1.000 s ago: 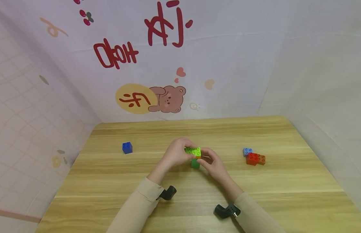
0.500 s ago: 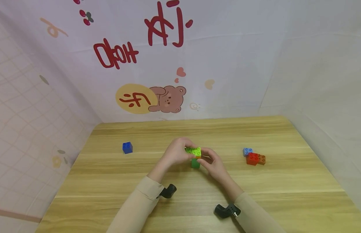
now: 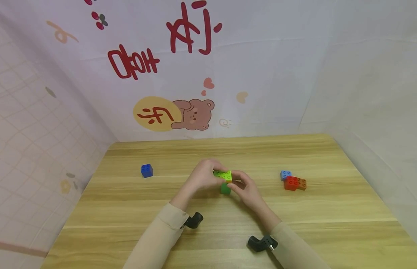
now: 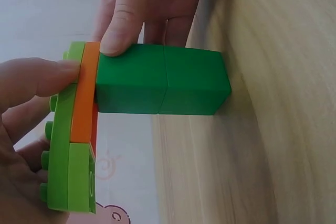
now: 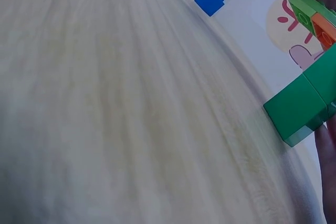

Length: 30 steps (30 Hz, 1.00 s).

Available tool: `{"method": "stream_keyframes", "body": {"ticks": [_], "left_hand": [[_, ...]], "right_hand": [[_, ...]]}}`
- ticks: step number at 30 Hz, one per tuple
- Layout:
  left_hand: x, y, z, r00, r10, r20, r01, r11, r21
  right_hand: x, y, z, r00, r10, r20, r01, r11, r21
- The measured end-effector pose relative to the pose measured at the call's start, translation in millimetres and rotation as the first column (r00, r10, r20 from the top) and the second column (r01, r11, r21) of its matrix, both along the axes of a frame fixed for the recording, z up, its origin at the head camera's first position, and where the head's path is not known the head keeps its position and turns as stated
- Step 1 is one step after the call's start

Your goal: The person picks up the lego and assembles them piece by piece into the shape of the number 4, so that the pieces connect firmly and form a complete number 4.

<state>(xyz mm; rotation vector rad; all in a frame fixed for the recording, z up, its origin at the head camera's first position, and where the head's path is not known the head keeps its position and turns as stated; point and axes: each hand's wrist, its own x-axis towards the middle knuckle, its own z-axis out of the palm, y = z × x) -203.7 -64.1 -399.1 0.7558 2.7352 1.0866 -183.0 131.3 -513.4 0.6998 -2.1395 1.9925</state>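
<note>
Behind left hand (image 3: 204, 176), part-hidden lime brick (image 3: 226, 175)

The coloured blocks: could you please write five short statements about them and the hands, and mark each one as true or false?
1. The orange block lies on top of two stacked dark green blocks. True.
2. The right hand holds the light green plate. False: the left hand holds it; the right hand grips the dark green blocks.
3. In the head view, the dark blue block is right of both hands. False: it is left of them.
4. There, the red block is in front of the light blue block. True.
5. The brown block is left of the red block. False: it is on its right.
</note>
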Motion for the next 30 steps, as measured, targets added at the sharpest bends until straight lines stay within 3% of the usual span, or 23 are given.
{"method": "stream_keyframes", "body": {"ticks": [17,27,30], "left_hand": [[0.2,-1.6,-2.3,1.000,-0.019,-0.009,0.019,1.000,0.008],[3.2,-5.4,-8.1,0.997,-0.029,-0.067,0.031,0.999,0.024],[4.6,-6.9,-9.0,0.995,-0.031,-0.092,0.034,0.999,0.031]], "right_hand": [[0.9,-0.6,2.7,1.000,-0.016,0.020,0.016,1.000,0.011],[1.9,-1.8,5.2,0.999,-0.010,0.034,0.009,1.000,0.018],[5.0,-3.5,11.8,0.999,-0.007,0.035,0.006,1.000,0.019]]}}
